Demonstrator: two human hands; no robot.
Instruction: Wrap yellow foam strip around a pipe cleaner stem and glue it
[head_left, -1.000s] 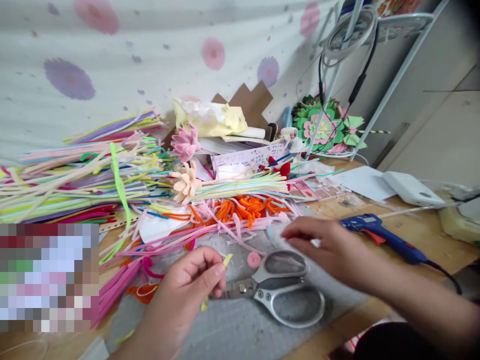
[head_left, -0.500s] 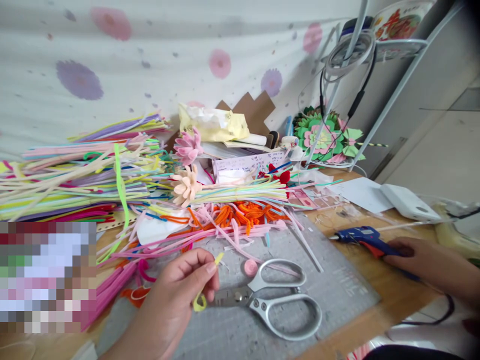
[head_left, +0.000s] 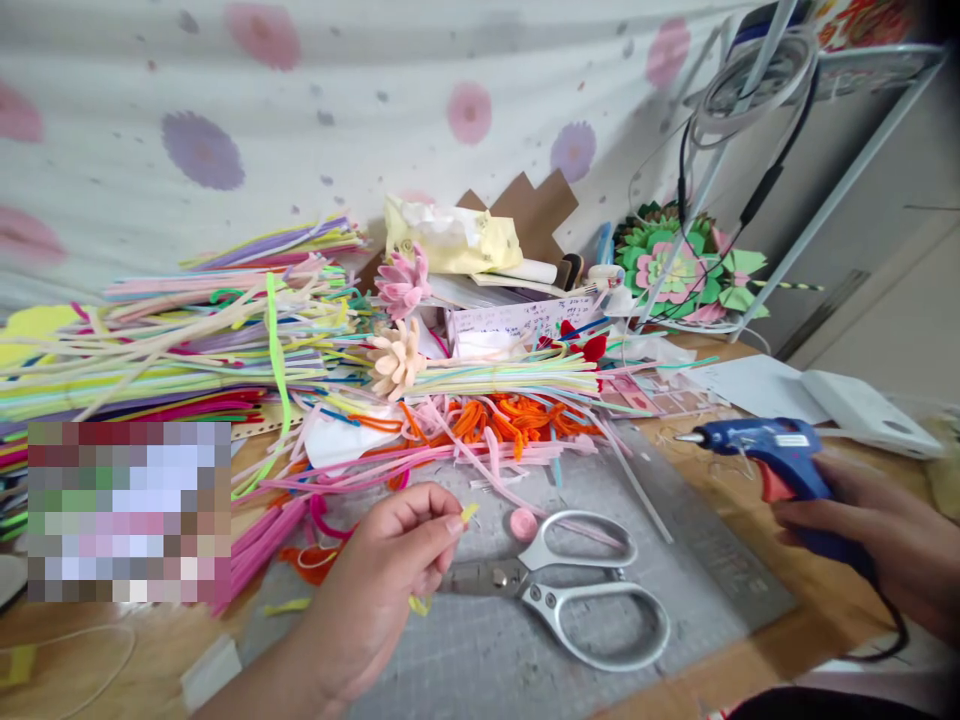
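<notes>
My left hand (head_left: pixel 409 560) is closed in a pinch on a yellow strip (head_left: pixel 469 513), which pokes out past the fingertips, with another bit of yellow showing below the fingers. My right hand (head_left: pixel 862 520) grips a blue glue gun (head_left: pixel 787 450) by its handle, a finger near the orange trigger, the nozzle pointing left. Silver-handled scissors (head_left: pixel 592 595) lie on the grey cutting mat (head_left: pixel 705 600), their blades partly behind my left hand. A small pink coil (head_left: pixel 523 524) rests on the mat just above the scissors.
Bundles of coloured pipe cleaners (head_left: pixel 172 340) are heaped at the left. Orange fuzzy pieces (head_left: pixel 502 420) and a peach flower (head_left: pixel 395 360) lie behind the mat. A white power bank-like box (head_left: pixel 874 410) sits at the right, below a wire shelf with hanging cables (head_left: pixel 757 90).
My right hand has lifted the glue gun off the table and its grip is now around the handle. My left hand still pinches the yellow strip. The view has shifted slightly left.
</notes>
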